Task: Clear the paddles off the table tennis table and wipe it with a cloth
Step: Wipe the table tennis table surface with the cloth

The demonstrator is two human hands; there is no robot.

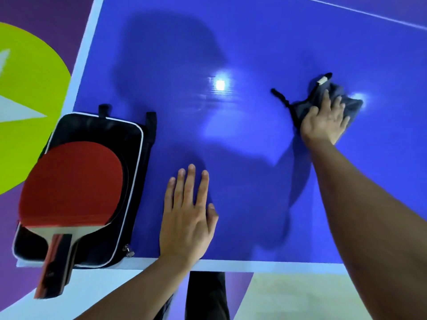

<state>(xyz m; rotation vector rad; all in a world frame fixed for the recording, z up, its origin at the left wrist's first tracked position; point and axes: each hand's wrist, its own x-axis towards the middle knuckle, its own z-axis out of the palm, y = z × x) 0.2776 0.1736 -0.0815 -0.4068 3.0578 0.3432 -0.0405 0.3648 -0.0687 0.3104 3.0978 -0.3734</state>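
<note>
A red-faced paddle point(71, 183) lies on an open black case point(129, 181) at the near left corner of the blue table tennis table point(242, 42); its handle sticks out over the table's edge. A second paddle seems to lie beneath it. My right hand point(323, 123) presses flat on a crumpled dark grey cloth point(318, 95) at the right of the table, fingers spread. My left hand point(187, 215) rests flat on the table near the front edge, beside the case, holding nothing.
White lines point(254, 265) mark the table's near and left edges and a centre line at the far right. Beyond the edges lies a purple, lime-green and cream floor point(27, 77). A dark leg shows below the near edge.
</note>
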